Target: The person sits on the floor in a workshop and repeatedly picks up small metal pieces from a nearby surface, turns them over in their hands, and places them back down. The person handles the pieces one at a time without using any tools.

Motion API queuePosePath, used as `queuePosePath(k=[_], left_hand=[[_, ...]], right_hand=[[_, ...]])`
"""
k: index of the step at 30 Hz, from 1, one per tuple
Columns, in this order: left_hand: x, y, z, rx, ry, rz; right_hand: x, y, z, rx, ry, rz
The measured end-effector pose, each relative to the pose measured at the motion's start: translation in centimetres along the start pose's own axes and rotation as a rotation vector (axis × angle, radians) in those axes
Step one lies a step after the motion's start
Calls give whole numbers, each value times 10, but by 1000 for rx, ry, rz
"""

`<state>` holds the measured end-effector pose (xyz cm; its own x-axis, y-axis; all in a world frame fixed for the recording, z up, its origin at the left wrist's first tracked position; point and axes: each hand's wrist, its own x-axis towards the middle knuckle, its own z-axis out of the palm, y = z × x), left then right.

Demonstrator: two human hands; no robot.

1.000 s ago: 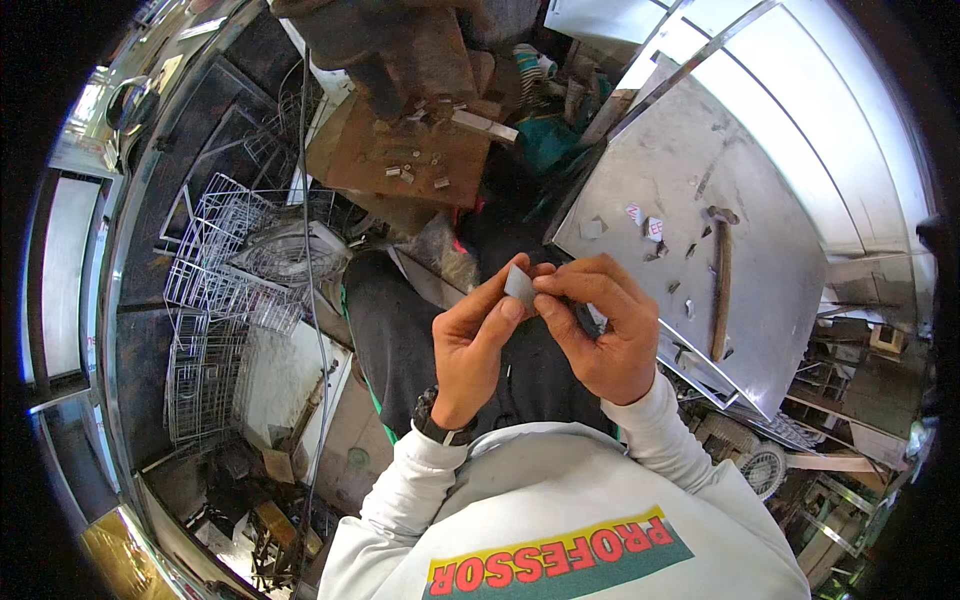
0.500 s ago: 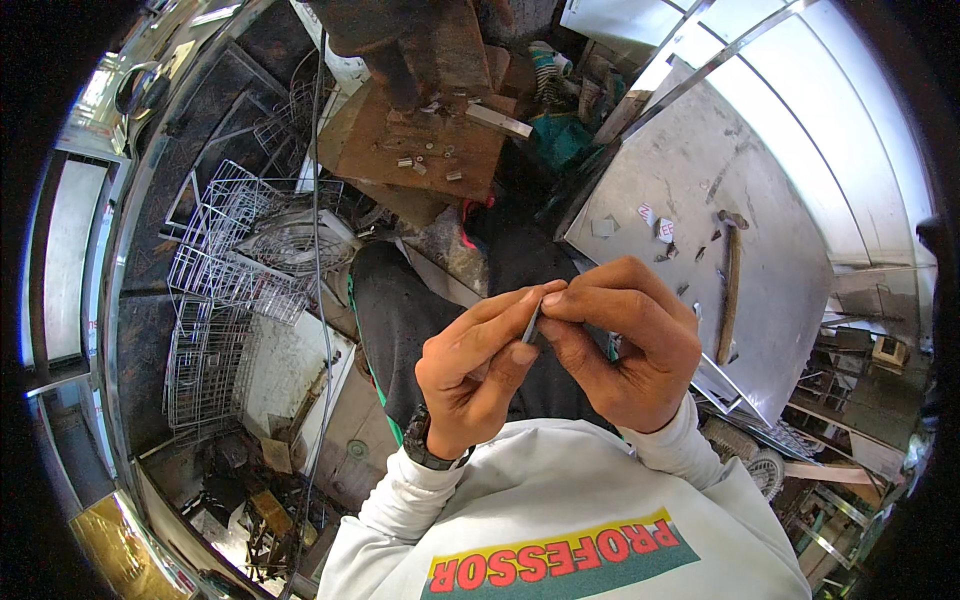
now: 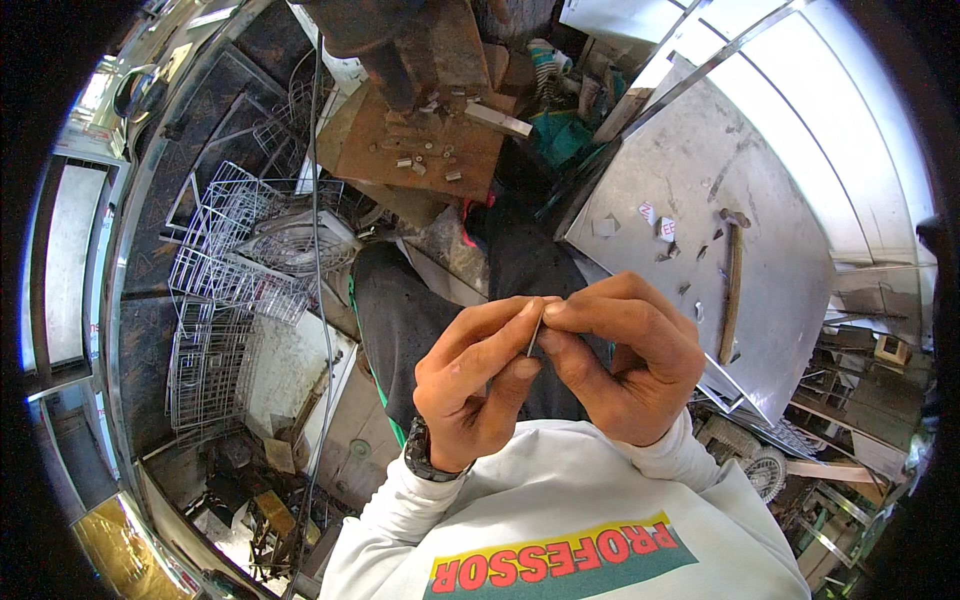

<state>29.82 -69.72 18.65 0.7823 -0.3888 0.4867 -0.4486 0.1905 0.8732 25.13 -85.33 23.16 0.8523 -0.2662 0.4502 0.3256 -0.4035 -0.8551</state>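
A small, thin grey metal piece (image 3: 535, 336) is pinched between both hands in front of my lap, seen nearly edge-on. My left hand (image 3: 472, 378) grips its left side with thumb and fingertips, and a dark watch sits on that wrist. From the other side my right hand (image 3: 632, 350) holds it between thumb and forefinger. The fingertips of the two hands meet at its upper end, hiding part of it. A hammer (image 3: 733, 285) with a wooden handle lies on the metal-topped table to the right, near several small metal scraps (image 3: 606, 227).
The metal sheet tabletop (image 3: 775, 200) stands close on my right. Ahead, a brown wooden block (image 3: 400, 165) carries small metal bits and a short bar (image 3: 499, 121). Wire racks (image 3: 235, 250) lie at the left behind a hanging cable (image 3: 318, 200). Scrap litters the lower left floor.
Both hands have dropped slightly toward me. The metal piece has turned and now shows a thinner edge. Both hands keep hold of it.
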Motion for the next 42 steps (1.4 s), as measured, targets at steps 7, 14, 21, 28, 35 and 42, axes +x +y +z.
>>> queuePosePath(k=[7, 14, 21, 28, 35, 42], left_hand=[[0, 0, -3, 127, 4, 72], [0, 2, -3, 159, 6, 29], [-10, -5, 6, 11, 113, -61], [-12, -7, 7, -59, 172, -80], [-8, -4, 1, -13, 110, -51], [-6, -3, 3, -6, 103, -23]], right_hand=[[0, 1, 4, -7, 14, -4], [-1, 4, 8, -56, 11, -5], [-2, 10, 15, -47, 38, -4], [-1, 8, 19, 7, 61, 31], [0, 5, 16, 9, 54, 49], [-1, 6, 14, 34, 64, 54]])
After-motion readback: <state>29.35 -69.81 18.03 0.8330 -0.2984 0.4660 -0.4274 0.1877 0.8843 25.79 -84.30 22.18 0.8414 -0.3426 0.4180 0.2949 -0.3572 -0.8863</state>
